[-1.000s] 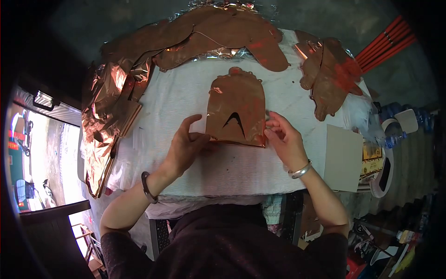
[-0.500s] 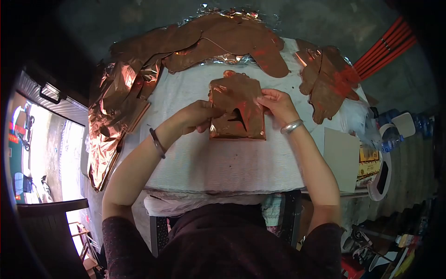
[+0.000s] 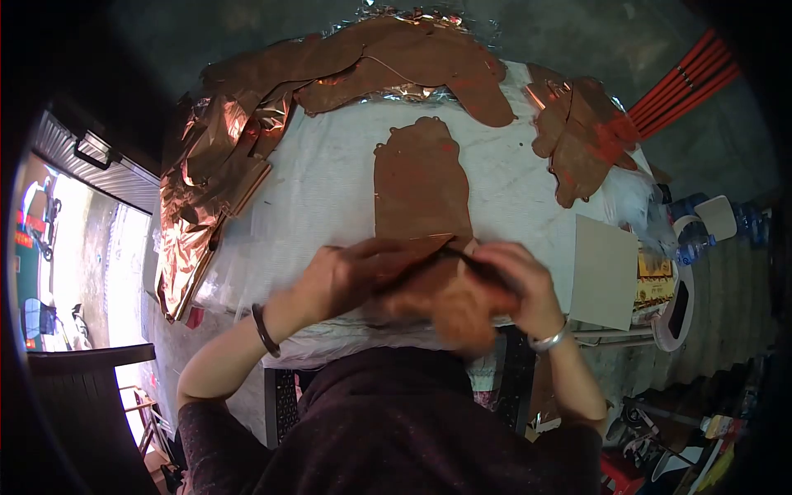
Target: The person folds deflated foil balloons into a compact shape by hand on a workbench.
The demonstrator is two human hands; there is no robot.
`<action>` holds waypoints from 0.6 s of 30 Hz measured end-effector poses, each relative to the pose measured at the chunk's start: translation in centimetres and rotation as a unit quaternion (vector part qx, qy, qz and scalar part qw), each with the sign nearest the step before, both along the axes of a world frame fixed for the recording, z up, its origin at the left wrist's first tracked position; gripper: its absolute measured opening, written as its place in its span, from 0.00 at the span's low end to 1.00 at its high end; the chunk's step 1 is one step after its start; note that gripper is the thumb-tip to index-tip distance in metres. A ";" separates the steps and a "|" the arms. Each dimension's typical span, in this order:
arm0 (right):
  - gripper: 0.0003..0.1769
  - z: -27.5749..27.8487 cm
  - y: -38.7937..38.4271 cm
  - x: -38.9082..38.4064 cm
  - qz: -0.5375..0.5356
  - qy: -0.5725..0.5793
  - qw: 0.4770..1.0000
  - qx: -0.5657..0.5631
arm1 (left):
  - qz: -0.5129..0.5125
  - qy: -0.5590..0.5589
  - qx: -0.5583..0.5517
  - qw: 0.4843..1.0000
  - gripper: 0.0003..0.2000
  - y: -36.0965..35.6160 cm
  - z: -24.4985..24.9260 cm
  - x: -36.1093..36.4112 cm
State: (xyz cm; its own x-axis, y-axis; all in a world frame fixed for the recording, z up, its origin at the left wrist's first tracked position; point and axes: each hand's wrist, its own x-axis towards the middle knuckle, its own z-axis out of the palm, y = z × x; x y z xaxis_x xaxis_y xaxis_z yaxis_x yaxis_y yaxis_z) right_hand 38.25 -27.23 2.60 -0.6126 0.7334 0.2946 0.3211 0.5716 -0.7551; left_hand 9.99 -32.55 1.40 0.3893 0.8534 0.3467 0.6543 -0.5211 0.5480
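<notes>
A flat, deflated copper-brown foil balloon [image 3: 421, 186] lies lengthwise on the white cloth in front of me, its rounded, tabbed end pointing away. Its near part is lifted and bent up between my hands, and the end closest to my body is smeared by motion. My left hand [image 3: 337, 279] grips the foil's left edge, fingers closed over it. On the opposite side, my right hand [image 3: 521, 282] pinches the right edge near a dark fold. Both thumbs are partly hidden.
More flat foil balloons [image 3: 396, 54] lie along the table's far edge. Shiny crumpled foil [image 3: 206, 173] covers the left side, with further brown pieces [image 3: 582, 136] at right. Beside them are a grey card [image 3: 605, 272], plastic bottles [image 3: 693, 239] and red sticks [image 3: 685, 82].
The foil balloon was a compact folded rectangle and is now opened out lengthwise. Both hands have moved down toward my body with its near part.
</notes>
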 end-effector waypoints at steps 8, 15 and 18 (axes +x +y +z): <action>0.34 -2.7 -4.5 1.6 0.026 -0.215 0.971 0.103 | 0.018 0.144 0.052 0.988 0.21 -3.9 -0.5 0.1; 0.31 -1.5 -2.9 4.0 0.068 -0.211 0.973 0.057 | 0.026 0.063 0.038 0.997 0.21 -3.5 -2.2 -2.1; 0.28 -1.9 -2.6 2.1 -0.059 -0.104 0.990 -0.075 | 0.030 0.029 0.085 0.995 0.22 -1.3 -3.5 -1.8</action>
State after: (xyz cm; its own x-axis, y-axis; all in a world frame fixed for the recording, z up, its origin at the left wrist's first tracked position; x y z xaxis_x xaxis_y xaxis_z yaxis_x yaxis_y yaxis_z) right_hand 40.40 -29.86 0.69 -0.5557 0.8297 0.0527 0.5369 0.4065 -0.7392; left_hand 8.20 -33.86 -2.14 0.3626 0.8062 0.4674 0.7151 -0.5624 0.4152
